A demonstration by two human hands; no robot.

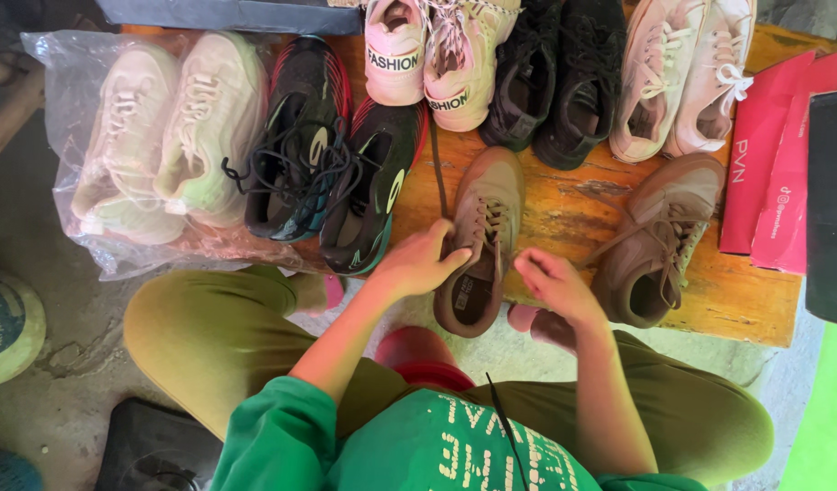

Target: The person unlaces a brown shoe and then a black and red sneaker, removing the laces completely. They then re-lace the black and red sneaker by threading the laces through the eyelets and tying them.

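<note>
- Left hand [417, 265] touches a brown shoe [480, 238] with brown laces and a dark inside.
- Right hand [555, 284] is beside it; a second brown shoe [659, 238] matches the first.
- Table [564, 214]: orange wood with dark worn patches.
- Black shoes [332, 155]: red streaks, teal at the sole, black laces.
- Bagged shoes [169, 132]: pale cream with a light green tint, under clear plastic.
- Pink shoes [428, 59]: pale pink and cream, black lettering on the heels.
- Dark pair [555, 77]: all black.
- Far pair [687, 77]: light pink, white laces.
- Boxes [773, 155]: red, with one black beside them.
- Trousers [219, 332]: olive green.
- Shirt [409, 445]: bright green with pale lettering.
</note>
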